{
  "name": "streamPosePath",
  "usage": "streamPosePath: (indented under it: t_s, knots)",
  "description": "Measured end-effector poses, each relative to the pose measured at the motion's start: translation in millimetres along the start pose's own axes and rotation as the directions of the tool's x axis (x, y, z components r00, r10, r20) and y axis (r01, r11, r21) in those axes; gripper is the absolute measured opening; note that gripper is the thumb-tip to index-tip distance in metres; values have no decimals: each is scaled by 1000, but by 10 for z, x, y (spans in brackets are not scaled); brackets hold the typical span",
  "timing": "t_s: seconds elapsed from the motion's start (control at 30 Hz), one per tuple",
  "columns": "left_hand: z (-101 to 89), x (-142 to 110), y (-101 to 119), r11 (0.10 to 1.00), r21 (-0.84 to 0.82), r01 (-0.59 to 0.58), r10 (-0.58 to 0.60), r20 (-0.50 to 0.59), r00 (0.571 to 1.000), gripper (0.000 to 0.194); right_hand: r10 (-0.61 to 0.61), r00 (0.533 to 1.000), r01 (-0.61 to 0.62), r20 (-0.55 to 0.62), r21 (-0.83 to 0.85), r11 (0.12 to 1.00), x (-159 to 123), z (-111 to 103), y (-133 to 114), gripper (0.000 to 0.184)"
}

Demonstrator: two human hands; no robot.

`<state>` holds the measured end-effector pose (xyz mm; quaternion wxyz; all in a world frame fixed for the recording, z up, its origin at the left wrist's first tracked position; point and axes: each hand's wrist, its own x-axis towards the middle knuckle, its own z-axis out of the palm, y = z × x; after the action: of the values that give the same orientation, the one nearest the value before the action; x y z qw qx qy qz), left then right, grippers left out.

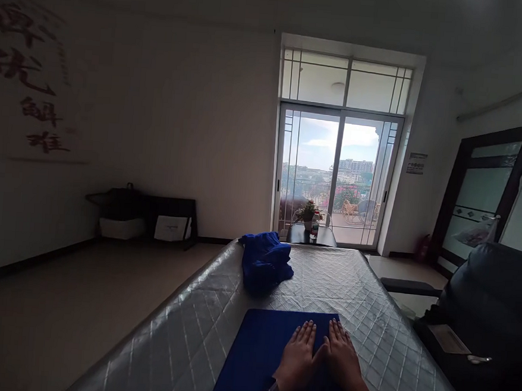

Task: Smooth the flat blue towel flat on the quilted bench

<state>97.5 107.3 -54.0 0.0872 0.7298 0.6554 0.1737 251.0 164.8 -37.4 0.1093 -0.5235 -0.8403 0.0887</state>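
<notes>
A blue cloth [254,350] lies flat on the silver quilted cover [179,339], its far edge straight. My left hand [299,348], with a dark watch on the wrist, rests palm down on the cloth, fingers stretched forward. Beside it my right hand [342,351] lies flat near the cloth's right edge, and the thumbs come close together. Neither hand grips anything. Further away, a crumpled blue garment-like cloth [265,266] sits in a heap toward the far left of the covered surface.
Behind the far edge stands a small dark table [294,235] with a potted plant [308,213] and a bottle [315,226]. A dark armchair [490,301] is on the right, bearing a flat item [448,339]. Sliding glass doors [338,177] are at the back.
</notes>
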Motion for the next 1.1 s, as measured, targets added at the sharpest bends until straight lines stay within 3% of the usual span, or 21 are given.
streamPosePath:
  t_s: [0.13,0.23,0.33,0.5,0.7,1.1]
  knots:
    - [-341,-274,-570,985,13,173,-172,-19,985,78,17,999,-17,40,-3,1000,-12,-83,-61,67]
    - [-612,-526,-1008,944,57,325,-323,-42,945,82,25,998,-25,63,-6,1000,-20,-122,-95,67]
    - [-769,-718,-1258,919,84,384,-378,-81,922,83,35,996,-32,86,-28,999,-31,-130,-117,68]
    - [-854,-795,-1223,895,148,420,-411,-91,907,87,44,991,-32,123,-93,995,-4,-165,-143,69]
    - [-922,-789,-1171,891,168,422,-414,-84,906,85,42,988,-28,146,-94,995,223,-274,-142,69]
    - [-958,-782,-1154,892,134,431,-427,-64,902,83,9,998,-7,70,-25,1000,262,-78,-73,69]
